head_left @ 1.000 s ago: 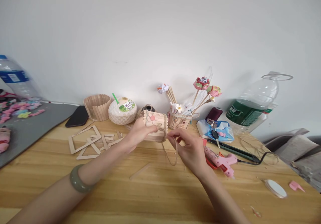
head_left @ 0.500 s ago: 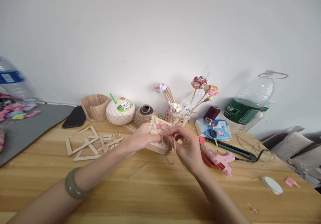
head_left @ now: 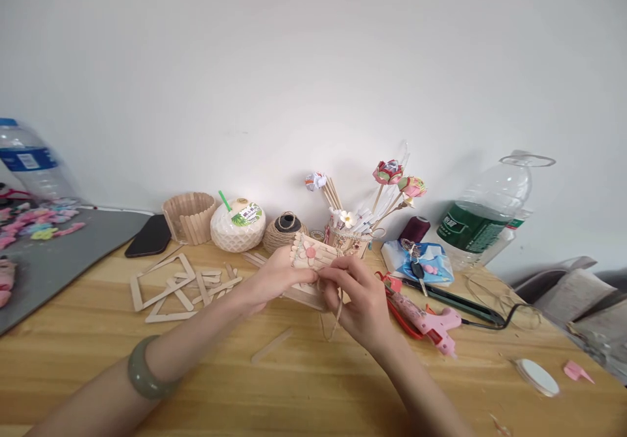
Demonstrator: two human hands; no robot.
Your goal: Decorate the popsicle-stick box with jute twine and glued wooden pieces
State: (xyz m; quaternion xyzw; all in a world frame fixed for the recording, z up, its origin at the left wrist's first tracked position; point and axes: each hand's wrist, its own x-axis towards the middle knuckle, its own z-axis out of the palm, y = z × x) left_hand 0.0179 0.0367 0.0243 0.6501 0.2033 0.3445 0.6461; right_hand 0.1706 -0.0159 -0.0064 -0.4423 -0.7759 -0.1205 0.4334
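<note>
My left hand [head_left: 281, 274] is closed on a small popsicle-stick piece [head_left: 321, 254] with a pink flower on its face, held tilted above the table. Its fingers behind the piece are hidden. At the piece's lower right edge, my right hand [head_left: 360, 293] pinches twine [head_left: 337, 316], which hangs in a loose loop below the fingers. Both hands' fingertips nearly meet there. More popsicle sticks [head_left: 306, 295] lie just under the piece, partly covered by my hands.
Stick frames and loose sticks [head_left: 189, 290] lie left. Behind stand a stick cup [head_left: 191, 218], a coconut [head_left: 238, 225], a twine ball [head_left: 284, 231] and a flower holder [head_left: 347, 241]. To the right are a pink glue gun [head_left: 431, 323], a large bottle [head_left: 482, 218] and a white disc [head_left: 537, 377].
My right hand has turned slightly, its fingers now closer together at the piece's edge. The twine loop hangs lower and further left. The whole view has shifted slightly.
</note>
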